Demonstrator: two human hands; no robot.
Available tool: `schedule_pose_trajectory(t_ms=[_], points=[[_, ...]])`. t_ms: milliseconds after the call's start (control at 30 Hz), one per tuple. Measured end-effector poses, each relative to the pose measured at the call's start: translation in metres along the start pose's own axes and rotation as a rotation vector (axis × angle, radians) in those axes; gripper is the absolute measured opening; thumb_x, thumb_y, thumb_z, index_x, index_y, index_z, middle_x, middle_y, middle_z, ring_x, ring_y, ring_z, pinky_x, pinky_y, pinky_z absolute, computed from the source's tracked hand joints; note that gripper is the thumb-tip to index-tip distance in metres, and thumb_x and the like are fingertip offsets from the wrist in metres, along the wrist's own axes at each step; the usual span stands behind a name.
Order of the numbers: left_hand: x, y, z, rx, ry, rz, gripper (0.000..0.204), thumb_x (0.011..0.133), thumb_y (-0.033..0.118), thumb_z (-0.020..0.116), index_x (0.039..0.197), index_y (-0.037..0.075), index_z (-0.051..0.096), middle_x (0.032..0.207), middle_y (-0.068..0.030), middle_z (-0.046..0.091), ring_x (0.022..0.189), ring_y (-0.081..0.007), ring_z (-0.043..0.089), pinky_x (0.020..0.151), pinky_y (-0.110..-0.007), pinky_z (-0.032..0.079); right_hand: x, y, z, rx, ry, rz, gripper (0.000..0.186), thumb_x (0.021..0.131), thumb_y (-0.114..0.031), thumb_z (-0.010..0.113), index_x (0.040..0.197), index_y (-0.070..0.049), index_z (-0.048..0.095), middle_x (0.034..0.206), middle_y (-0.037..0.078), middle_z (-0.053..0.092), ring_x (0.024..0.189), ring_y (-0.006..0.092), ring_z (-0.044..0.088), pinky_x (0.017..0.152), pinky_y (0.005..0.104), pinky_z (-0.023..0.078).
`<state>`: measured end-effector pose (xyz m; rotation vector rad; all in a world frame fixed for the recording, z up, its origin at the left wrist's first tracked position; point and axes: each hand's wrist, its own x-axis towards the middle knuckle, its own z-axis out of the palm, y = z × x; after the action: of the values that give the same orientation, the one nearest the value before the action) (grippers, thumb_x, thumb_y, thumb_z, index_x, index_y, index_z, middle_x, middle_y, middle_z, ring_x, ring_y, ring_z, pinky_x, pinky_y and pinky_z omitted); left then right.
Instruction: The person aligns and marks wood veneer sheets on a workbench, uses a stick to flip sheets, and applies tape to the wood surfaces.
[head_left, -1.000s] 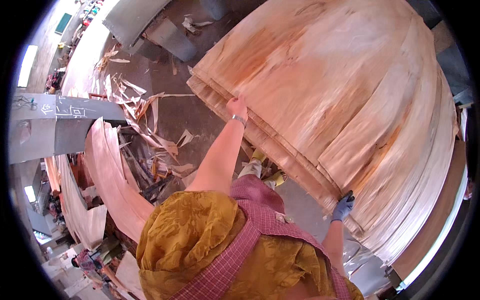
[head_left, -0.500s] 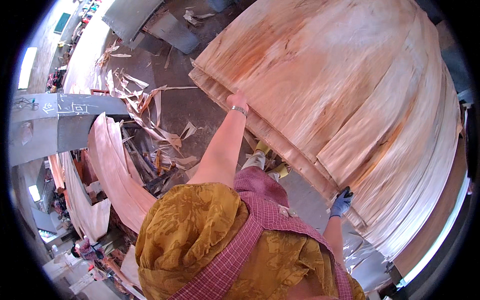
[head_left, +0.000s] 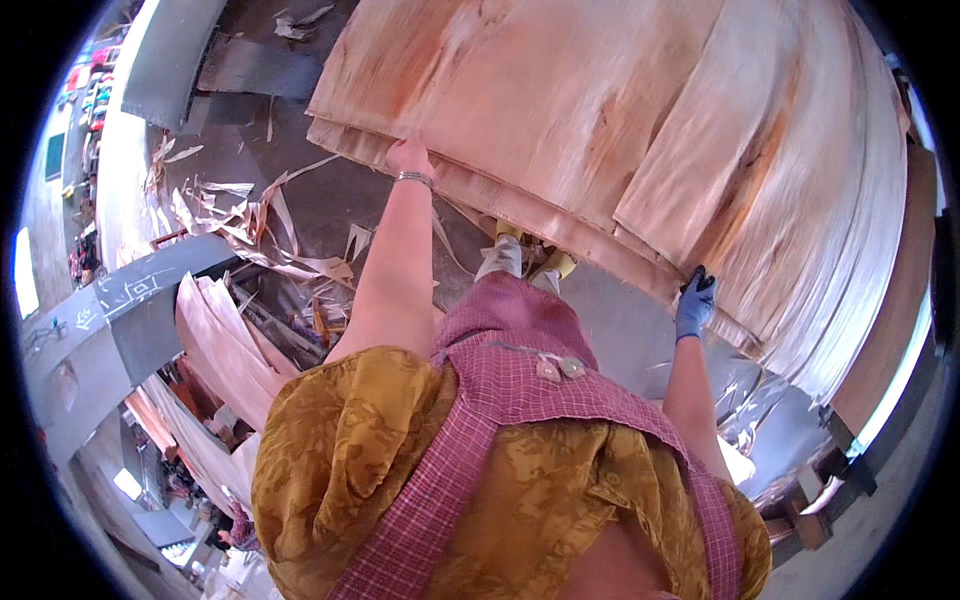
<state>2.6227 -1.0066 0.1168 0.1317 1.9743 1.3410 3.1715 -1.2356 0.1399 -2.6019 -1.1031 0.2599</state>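
Observation:
A broad stack of thin wood veneer sheets (head_left: 560,120), pale tan with orange-brown streaks, fills the upper right. Its lower layers show as a strip (head_left: 520,215) along the near edge. My left hand (head_left: 410,157), bare with a metal band at the wrist, is closed on the top sheet's near edge toward its left corner. My right hand (head_left: 696,302), in a blue-grey glove with dark fingertips, grips the near edge farther right, beside a split in the veneer. The undersides of both grips are hidden.
Torn veneer strips (head_left: 270,215) litter the floor at left. A grey metal beam (head_left: 120,300) with chalk marks stands beyond leaning veneer pieces (head_left: 225,335). My shoes (head_left: 560,263) show beneath the stack's near edge. Timber pieces (head_left: 805,515) lie at the lower right.
The view has turned, so the veneer edge lies more level and farther left. Both hands stay at that edge, the left one shifting left and up in the picture.

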Motion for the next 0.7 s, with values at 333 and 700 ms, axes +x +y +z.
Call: schedule_pose_trajectory(t_ms=[333, 700], points=[[0.016, 0.003, 0.002, 0.146, -0.004, -0.116, 0.034, 0.084, 0.02, 0.066, 0.101, -0.008, 0.06, 0.097, -0.0123, 0.064, 0.081, -0.0196, 0.061, 0.073, -0.037, 0.051, -0.001, -0.009, -0.005, -0.007, -0.129, 0.131, 0.045, 0.094, -0.045, 0.051, 0.096, -0.001, 0.058, 0.085, 0.021, 0.065, 0.071, 0.0288, 0.065, 0.061, 0.0417, 0.047], [-0.175, 0.024, 0.019, 1.333, -0.779, 0.989, 0.061, 0.084, 0.032, 0.059, 0.14, 0.016, 0.042, 0.144, -0.0232, 0.036, 0.132, -0.0433, 0.032, 0.108, -0.06, 0.02, -0.146, 0.0, -0.047, 0.038, -0.069, 0.239, 0.035, 0.091, -0.04, 0.058, 0.089, -0.005, 0.06, 0.074, 0.019, 0.063, 0.066, 0.0365, 0.061, 0.062, 0.0462, 0.047]])
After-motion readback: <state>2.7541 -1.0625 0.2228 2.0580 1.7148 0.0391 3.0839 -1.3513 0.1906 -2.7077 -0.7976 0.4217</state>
